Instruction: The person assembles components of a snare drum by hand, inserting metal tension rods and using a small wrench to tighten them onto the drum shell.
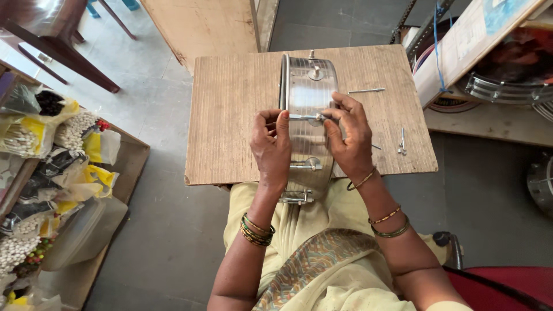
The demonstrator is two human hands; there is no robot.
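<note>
Metal drum shell (308, 115) standing on edge on a wooden board (230, 115), its curved steel wall facing up, its near part overhanging the board's front edge above the lap. Set between the two hands, touching both. Left hand (271, 144) against the shell's left rim, fingers curled, thumb and forefinger pinched on the left end of a thin tension rod (305, 117) lying across the shell wall. Right hand (348, 135) on the shell's right side, fingers half closed, fingertips (329, 115) nipping the same rod at its right end, just beside a round lug. Bangles on both wrists.

More lugs on the shell: one near the top at the far side (315, 72), one lower down (308, 165), another at the overhanging bottom edge (296, 198). Nothing lying between hands and shell.

On the board to the right of the shell, a loose rod (366, 90) just beyond the right hand's fingers, and a pair of small bolts (401, 142) well off to the right near the board's edge. Further right, beyond the board, another chromed drum hoop (507, 92) on a low shelf beneath a slanted plank. To the left on the floor, a shallow crate with bags of small white and coloured items (63, 138), well apart from the hands.
</note>
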